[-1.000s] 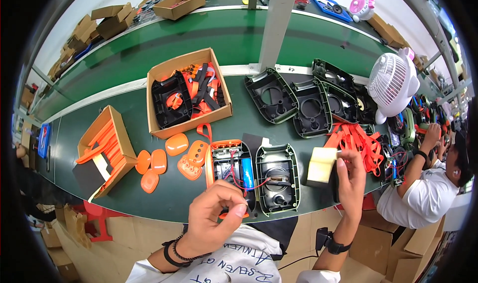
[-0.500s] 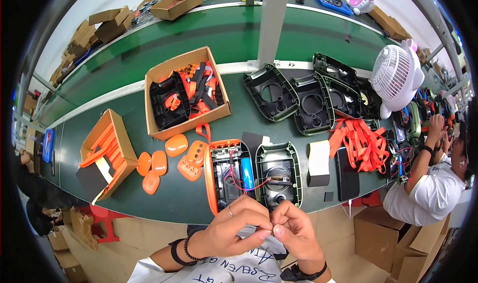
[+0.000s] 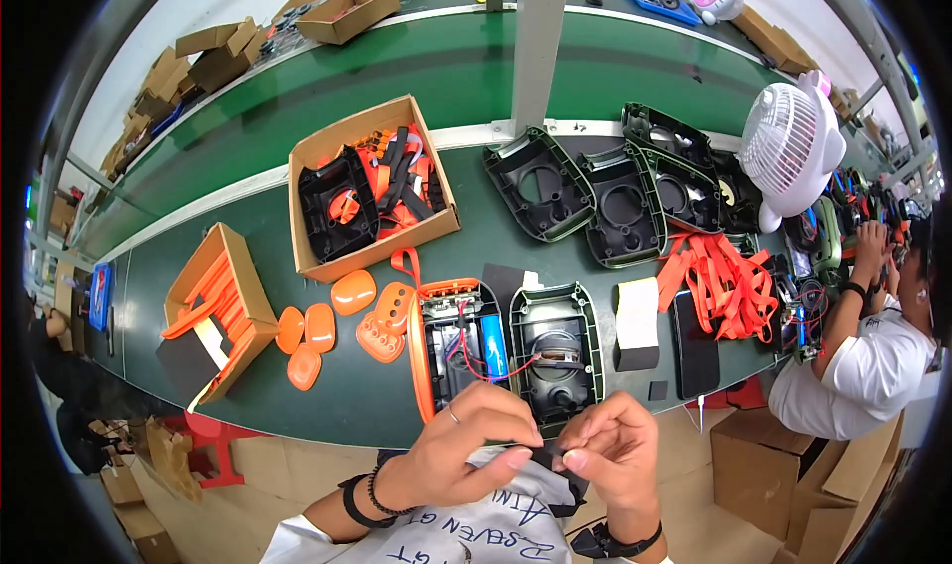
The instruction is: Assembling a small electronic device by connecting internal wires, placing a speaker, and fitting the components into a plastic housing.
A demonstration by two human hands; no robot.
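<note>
Just off the table's near edge, my left hand and my right hand are both closed in a pinch, their fingertips a short way apart. Between them a small dark piece shows; its kind is too small to make out. Beyond my fingers lies an opened device: an orange-edged housing half with a blue cylindrical battery, and a dark green housing half with a round part inside. Red wires run between the two halves. Neither hand touches them.
Left are orange covers, a carton of orange strips and a carton of straps. Right are empty housings, orange straps, a yellow-topped pad stack, a phone, a white fan and a co-worker.
My fingertips have drawn apart, the right hand moving right and turning more upright. The small dark piece now shows between them. Things on the table stay in place.
</note>
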